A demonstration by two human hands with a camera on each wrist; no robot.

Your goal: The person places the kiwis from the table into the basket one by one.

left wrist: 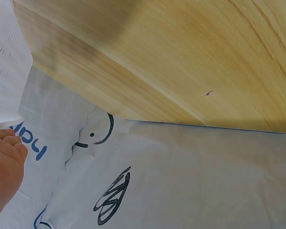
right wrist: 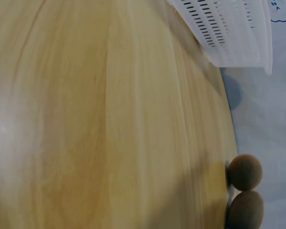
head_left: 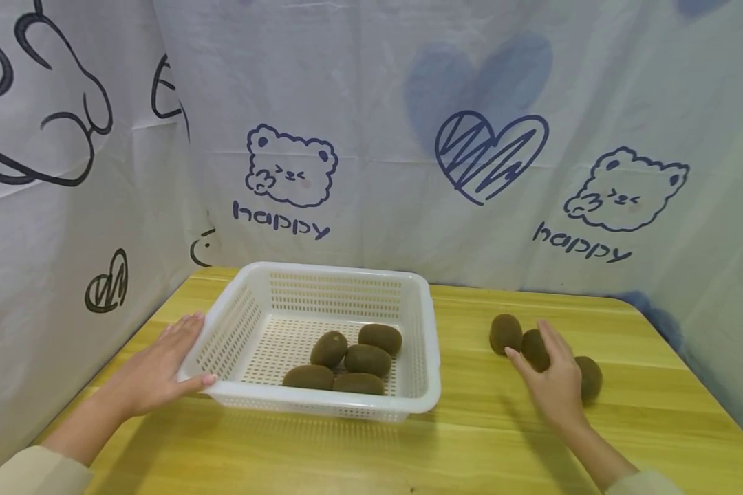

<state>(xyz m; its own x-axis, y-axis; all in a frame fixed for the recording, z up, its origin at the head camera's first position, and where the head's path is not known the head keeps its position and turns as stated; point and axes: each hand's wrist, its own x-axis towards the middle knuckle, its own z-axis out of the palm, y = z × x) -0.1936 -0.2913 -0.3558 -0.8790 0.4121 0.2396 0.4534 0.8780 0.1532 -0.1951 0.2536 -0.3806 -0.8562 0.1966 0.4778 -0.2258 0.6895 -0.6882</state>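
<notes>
A white plastic basket with slotted walls holds several brown kiwis toward its right side. My left hand rests against the basket's near left corner, fingers along the left rim and thumb at the front rim. To the right of the basket, my right hand hovers over loose kiwis, thumb and forefinger apart. One kiwi shows between them, partly hidden by the hand; another kiwi lies to its left and a third kiwi to the right. Only a fingertip of this hand appears in the right wrist view.
The yellow wooden table reaches back to a white curtain printed with bears, hearts and lettering. Another curtain side stands close along the table's left edge.
</notes>
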